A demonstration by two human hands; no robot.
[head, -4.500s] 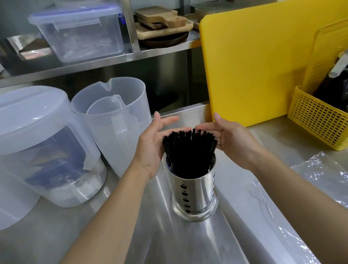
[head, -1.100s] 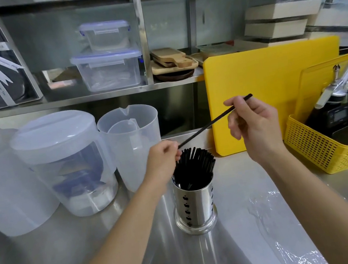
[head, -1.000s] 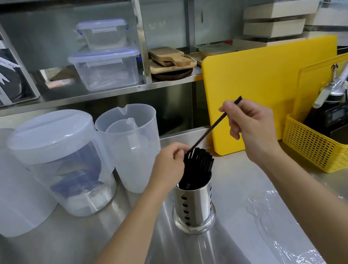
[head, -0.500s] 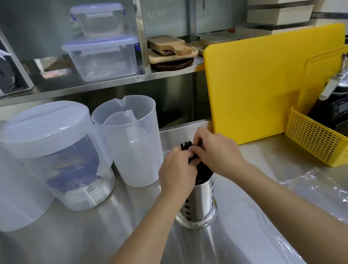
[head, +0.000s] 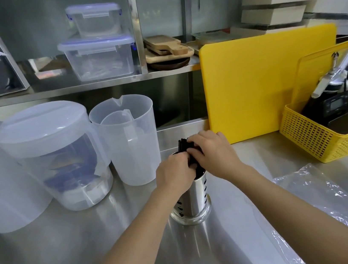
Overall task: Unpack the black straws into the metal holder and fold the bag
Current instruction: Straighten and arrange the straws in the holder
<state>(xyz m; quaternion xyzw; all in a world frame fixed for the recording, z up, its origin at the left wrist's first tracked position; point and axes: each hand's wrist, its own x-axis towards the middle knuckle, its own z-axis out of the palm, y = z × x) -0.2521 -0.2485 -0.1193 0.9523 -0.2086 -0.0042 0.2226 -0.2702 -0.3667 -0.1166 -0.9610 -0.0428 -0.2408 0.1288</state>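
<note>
Covering black straws (head: 184, 145), both hands (head: 194, 158) pressed together, metal holder (head: 197, 198) rim hidden

Commercial kitchen: steel counter (head: 51, 249), steel shelving (head: 94, 83) (storage tubs, wooden boards), yellow cutting board (head: 269, 85).

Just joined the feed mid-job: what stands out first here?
Both hands meet at centre: the left hand and right hand press on the black straws in the metal holder. A big yellow cutting board leans behind, and the empty clear bag lies unfolded at right.
</note>
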